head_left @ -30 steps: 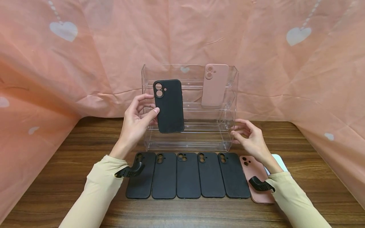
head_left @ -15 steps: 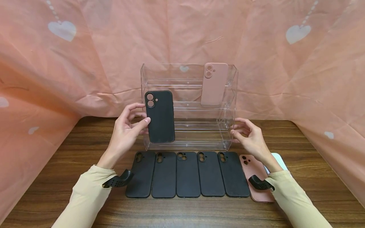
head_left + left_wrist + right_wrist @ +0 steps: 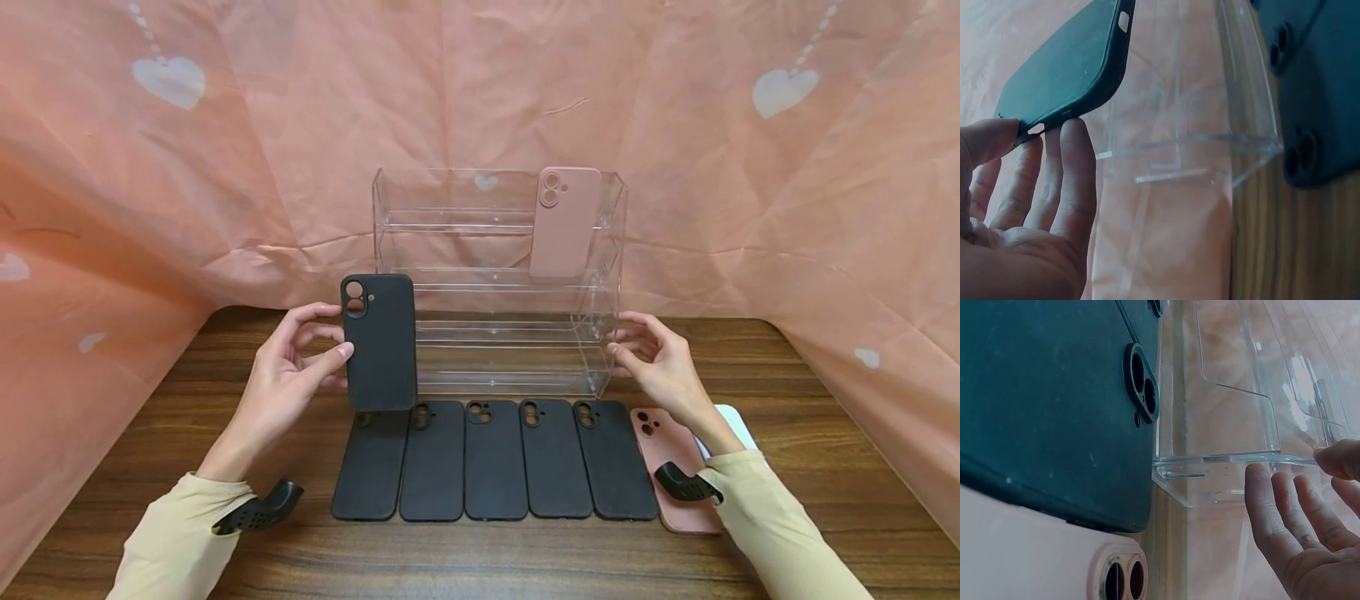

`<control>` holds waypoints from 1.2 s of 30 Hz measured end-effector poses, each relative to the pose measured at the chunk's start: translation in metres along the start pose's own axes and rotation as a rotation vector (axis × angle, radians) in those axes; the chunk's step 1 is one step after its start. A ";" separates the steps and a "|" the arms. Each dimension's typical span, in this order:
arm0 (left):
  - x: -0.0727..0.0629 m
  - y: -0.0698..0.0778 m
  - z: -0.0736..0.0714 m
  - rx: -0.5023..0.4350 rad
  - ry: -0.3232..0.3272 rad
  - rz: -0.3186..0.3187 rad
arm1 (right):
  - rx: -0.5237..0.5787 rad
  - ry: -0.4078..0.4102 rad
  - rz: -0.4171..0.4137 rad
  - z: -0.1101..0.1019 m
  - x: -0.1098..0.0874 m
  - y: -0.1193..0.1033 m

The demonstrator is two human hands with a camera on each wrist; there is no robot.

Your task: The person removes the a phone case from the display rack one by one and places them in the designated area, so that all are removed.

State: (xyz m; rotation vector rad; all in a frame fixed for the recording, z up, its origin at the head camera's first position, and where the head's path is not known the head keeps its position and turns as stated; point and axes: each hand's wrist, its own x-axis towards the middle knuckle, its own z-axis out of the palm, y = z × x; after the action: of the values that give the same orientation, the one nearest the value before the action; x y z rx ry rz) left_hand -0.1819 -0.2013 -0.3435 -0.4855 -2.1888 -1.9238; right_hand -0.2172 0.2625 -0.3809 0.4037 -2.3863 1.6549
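Observation:
My left hand [image 3: 288,362] pinches a black phone case [image 3: 380,342] by its left edge, thumb in front and fingers behind. The case is upright, its camera cutout at top left, in front of a clear acrylic tiered rack [image 3: 491,385] at its lower left. In the left wrist view, the thumb and fingertips grip the case [image 3: 1063,69] along an edge with a cutout. With fairly straight fingers, my right hand [image 3: 660,367] touches the rack's right side; in the right wrist view its fingertips [image 3: 1259,478] meet the clear side wall. A pink phone case [image 3: 566,223] stands at the rack's upper right.
Several black phone cases [image 3: 495,467] lie in a row on the wooden table [image 3: 480,558] before the rack. A pink case [image 3: 678,471] and a white item [image 3: 737,427] lie under my right forearm. Peach cloth [image 3: 487,83] hangs behind and at both sides.
My left hand has carried the black phone case down and to the left, from before the rack's middle tiers to its lower left corner. My right hand has stayed at the rack's side.

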 end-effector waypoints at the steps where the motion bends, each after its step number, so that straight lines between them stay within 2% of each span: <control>1: -0.002 -0.001 -0.003 -0.003 -0.002 -0.006 | 0.001 -0.001 0.001 0.000 0.000 0.000; 4: -0.008 -0.004 -0.013 -0.009 -0.003 -0.026 | 0.003 -0.002 0.003 0.001 0.000 0.000; 8: -0.017 -0.008 -0.026 0.036 -0.009 -0.047 | 0.004 -0.002 0.000 0.001 0.001 0.000; 15: -0.028 -0.016 -0.047 0.087 -0.048 -0.047 | 0.004 -0.001 -0.005 0.001 0.001 0.000; 20: -0.033 -0.023 -0.057 0.078 -0.058 -0.056 | -0.003 -0.001 -0.003 0.001 0.000 0.001; 26: -0.038 -0.030 -0.066 0.135 -0.052 -0.075 | -0.011 -0.002 -0.005 0.000 0.000 0.001; 36: -0.049 -0.041 -0.082 0.286 -0.078 -0.181 | -0.010 -0.004 -0.012 -0.001 0.001 0.000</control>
State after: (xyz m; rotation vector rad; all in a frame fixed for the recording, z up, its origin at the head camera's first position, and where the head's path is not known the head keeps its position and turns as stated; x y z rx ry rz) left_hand -0.1572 -0.2923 -0.3865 -0.3296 -2.5834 -1.6531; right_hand -0.2179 0.2631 -0.3810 0.4187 -2.3894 1.6382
